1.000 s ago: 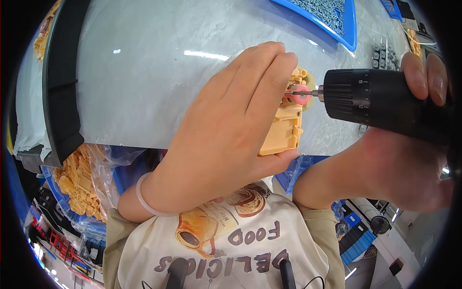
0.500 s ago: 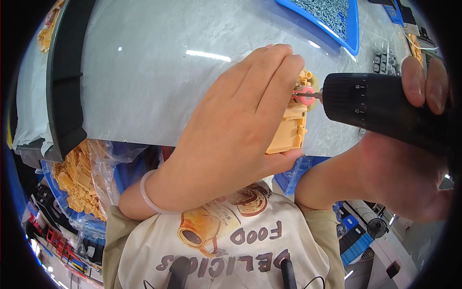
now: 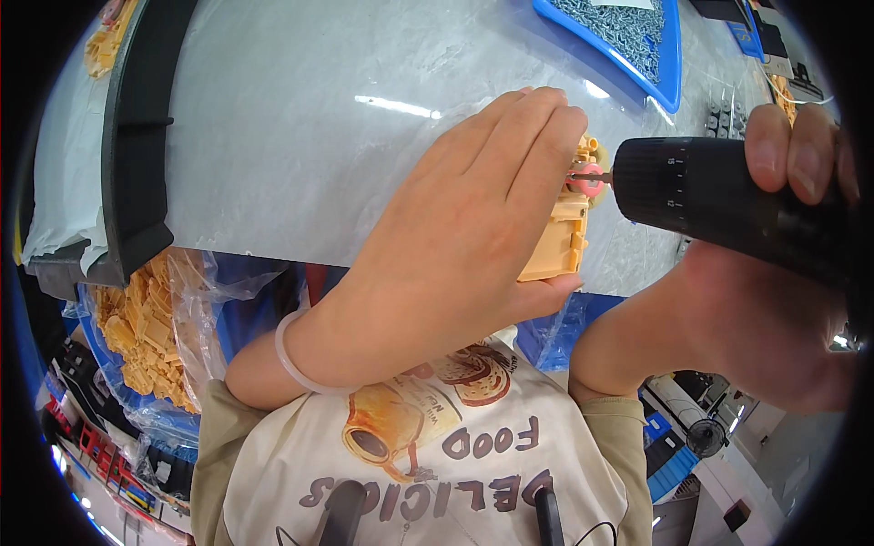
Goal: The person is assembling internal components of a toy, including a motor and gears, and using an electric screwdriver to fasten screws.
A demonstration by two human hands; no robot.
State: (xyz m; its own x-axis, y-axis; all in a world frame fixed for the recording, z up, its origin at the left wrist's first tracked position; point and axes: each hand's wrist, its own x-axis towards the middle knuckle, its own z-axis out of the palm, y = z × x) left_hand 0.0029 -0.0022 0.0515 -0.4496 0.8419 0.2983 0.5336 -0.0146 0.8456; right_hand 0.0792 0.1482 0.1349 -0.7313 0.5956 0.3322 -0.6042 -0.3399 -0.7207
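Note:
My left hand is closed around a yellow plastic housing at the table's near edge, its thumb along the near side. The hand's back covers much of the part. A pink ring-shaped piece sits at the housing's right side. In my right hand is a black power screwdriver, held sideways with its nose to the left. Its thin bit reaches across the pink piece toward the housing; the tip is hidden by my left fingers.
A blue tray of screws stands at the far right. Along the left runs a black raised edge. Below the table, at left, a plastic-lined bin holds several yellow parts. Small dark pieces lie at right behind the screwdriver.
My left hand and the housing have shifted slightly to the right in view, bringing the pink piece closer to the screwdriver's nose. Both hands keep their grip.

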